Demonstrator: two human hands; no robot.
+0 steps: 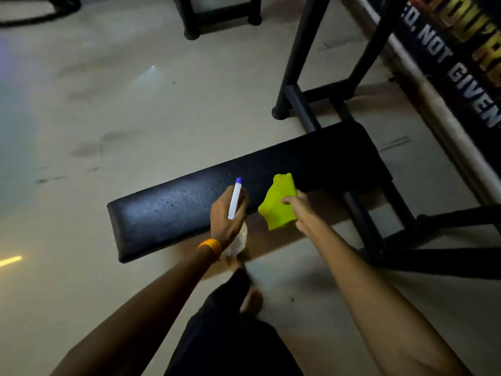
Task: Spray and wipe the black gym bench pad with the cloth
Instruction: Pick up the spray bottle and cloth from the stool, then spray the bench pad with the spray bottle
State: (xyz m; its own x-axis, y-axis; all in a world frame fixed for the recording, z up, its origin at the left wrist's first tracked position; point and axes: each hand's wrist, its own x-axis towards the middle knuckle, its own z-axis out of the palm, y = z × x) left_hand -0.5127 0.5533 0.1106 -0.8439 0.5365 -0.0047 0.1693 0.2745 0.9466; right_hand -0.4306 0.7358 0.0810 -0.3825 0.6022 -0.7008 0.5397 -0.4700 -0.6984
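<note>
Gripping spray bottle (235, 202) in left hand (226, 217), cloth (278, 202) pinched by right hand (295, 206) fingers, over bench pad (176, 210)

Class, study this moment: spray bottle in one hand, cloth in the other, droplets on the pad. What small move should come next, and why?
Probably bring the yellow-green cloth, gripped in the right hand, down onto the black padded bench pad and wipe left. Droplets already speckle the pad's left half, and the left hand holds the white spray bottle with a blue nozzle above it.

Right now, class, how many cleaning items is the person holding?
2. The white spray bottle with a blue nozzle is in the left hand, over the bench pad; the yellow-green cloth is in the right hand.
</note>
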